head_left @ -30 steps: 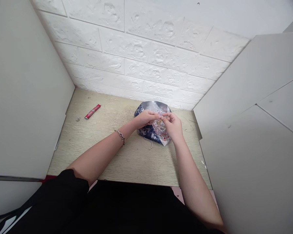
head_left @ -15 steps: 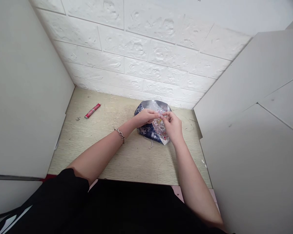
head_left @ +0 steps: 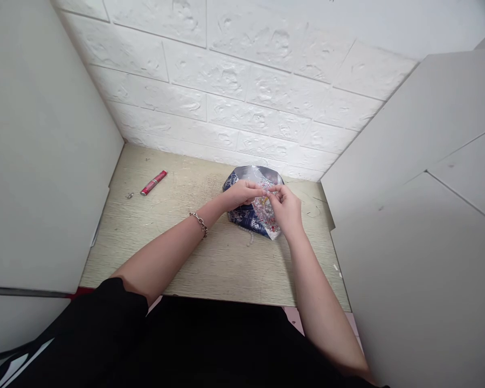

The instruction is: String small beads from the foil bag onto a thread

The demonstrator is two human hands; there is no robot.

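My left hand [head_left: 244, 194] and my right hand [head_left: 283, 206] meet fingertip to fingertip, each closed in a pinch. Whatever is between the fingers is too small to make out. Just under them lies a clear plastic bag of small mixed beads [head_left: 265, 215], pink, white, red and yellow. The bag rests on a dark blue patterned container [head_left: 246, 220], partly hidden by my hands. A short strand of pale beads [head_left: 250, 238] lies on the table at the container's near edge; where its upper end goes is hidden.
A red tube [head_left: 153, 182] lies at the left of the wooden table [head_left: 226, 275], with small metal bits [head_left: 130, 195] near it. A white brick-pattern wall [head_left: 226, 108] stands behind. Pale panels rise on both sides. Thin wire or thread pieces [head_left: 317, 207] lie at the right.
Both hands keep the same pinch over the beads. Nothing else has visibly moved beyond a slight shift of the view.
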